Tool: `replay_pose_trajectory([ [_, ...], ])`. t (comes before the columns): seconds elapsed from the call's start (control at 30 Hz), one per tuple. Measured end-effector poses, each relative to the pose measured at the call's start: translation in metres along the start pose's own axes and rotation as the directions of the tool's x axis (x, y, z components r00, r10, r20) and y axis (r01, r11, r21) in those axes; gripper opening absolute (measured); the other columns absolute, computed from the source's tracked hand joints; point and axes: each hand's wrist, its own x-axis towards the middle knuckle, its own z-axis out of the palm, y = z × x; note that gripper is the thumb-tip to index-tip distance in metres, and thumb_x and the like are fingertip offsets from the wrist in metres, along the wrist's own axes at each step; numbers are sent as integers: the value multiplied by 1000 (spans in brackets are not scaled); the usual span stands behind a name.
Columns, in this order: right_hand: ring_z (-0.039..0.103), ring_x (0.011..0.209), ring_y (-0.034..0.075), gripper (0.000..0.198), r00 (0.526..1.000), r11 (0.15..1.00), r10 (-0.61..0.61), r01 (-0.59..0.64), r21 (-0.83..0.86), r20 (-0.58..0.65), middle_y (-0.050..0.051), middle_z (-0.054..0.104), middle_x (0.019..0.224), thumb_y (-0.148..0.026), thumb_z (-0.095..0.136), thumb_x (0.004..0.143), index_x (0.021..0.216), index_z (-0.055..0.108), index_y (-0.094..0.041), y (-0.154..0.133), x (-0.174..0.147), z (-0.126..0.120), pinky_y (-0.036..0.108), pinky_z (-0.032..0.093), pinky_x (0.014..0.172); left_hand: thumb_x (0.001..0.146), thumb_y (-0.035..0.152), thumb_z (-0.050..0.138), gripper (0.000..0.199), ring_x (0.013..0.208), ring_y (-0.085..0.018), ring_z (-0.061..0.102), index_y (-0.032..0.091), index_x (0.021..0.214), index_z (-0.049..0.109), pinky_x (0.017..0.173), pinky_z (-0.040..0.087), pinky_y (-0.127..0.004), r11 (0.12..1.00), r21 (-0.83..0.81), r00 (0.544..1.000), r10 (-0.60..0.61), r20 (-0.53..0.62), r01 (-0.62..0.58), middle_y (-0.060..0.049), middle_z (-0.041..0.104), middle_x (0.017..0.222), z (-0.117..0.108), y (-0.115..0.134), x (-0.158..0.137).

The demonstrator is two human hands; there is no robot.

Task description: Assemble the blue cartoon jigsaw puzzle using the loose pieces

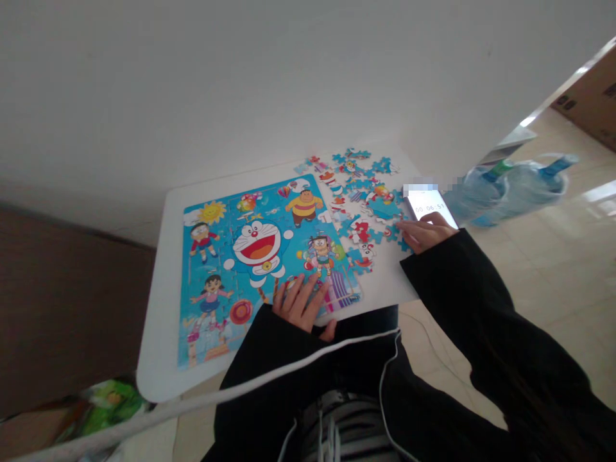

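A blue cartoon jigsaw puzzle [221,244] lies flat on a small white table [161,308], showing a large smiling cat figure amid several children. My left hand [299,305] rests on its near edge, with the fingers stretched out and nothing held. To the right of the picture, loose puzzle pieces [382,204] are spread in an overlapping heap. At the heap's right side my right hand [426,233] is closed, its fingertips pinching a small puzzle piece [402,226] that they partly cover. The back of that hand overlaps the lower part of a phone [430,200].
A pale wall [269,83] rises behind the table. Clear plastic bottles [513,189] stand on the tiled floor to the right, near a cardboard box [590,96]. A white cable [269,384] crosses in front of my body. Something bright green [113,407] lies at lower left.
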Motion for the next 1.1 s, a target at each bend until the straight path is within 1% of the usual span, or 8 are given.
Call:
replay_pose_trajectory([
  [0.17,60,82,21,30,999,1000,18,-19,13,50,5,72,95,-34,47,91,104,71,-22,1,14,-8,32,50,75,80,39,56,47,117,-33,55,18,122,60,102,35,-51,1000,-6,1000,-12,13,12,-13,61,125,-2,1,1],
  [0.27,60,90,25,39,994,999,46,-44,-25,104,8,71,103,-39,51,88,118,65,-19,4,32,-8,36,48,81,80,39,56,47,117,-33,55,18,122,61,102,34,-50,1000,-1,1000,-16,15,16,-13,61,124,-2,2,1],
  [0.4,62,87,29,53,967,997,68,-57,-50,245,10,71,89,-38,60,81,129,56,-15,12,53,6,37,48,78,81,39,55,46,117,-33,55,18,121,61,103,33,-50,1000,-2,1000,-16,-1,16,-12,61,124,-1,2,1],
  [0.53,64,77,25,49,945,998,60,-66,8,323,8,71,84,-36,62,77,122,62,-17,23,62,22,35,49,72,79,39,57,48,119,-32,54,18,122,61,104,32,-50,1000,-17,1000,-16,-2,16,-12,61,125,0,1,-1],
  [0.73,61,61,18,42,964,987,83,-114,111,252,3,71,80,-35,63,73,113,66,-24,33,61,27,31,49,62,79,39,57,49,119,-33,53,18,123,60,106,31,-51,1000,-17,1000,-17,3,17,-12,60,126,0,1,-1],
  [0.8,61,61,19,44,960,983,91,-128,130,264,2,71,79,-35,64,71,113,66,-24,34,60,25,31,49,61,79,40,58,49,120,-33,53,18,123,60,107,30,-50,1000,-23,1000,-18,-1,18,-12,60,126,0,1,-1],
  [0.9,63,66,20,42,957,983,91,-131,132,277,3,71,80,-34,66,67,108,67,-22,30,60,16,32,50,67,79,41,58,50,121,-33,52,19,123,60,108,28,-52,999,-27,1000,-17,5,18,-12,60,126,-2,1,-2],
  [1.1,63,78,24,23,983,982,162,-169,82,90,4,68,79,-34,64,68,89,63,-24,7,56,-9,37,49,75,81,46,55,50,123,-33,50,21,123,59,110,24,-54,998,-28,999,-52,2,52,-10,59,128,-8,0,-11],
])
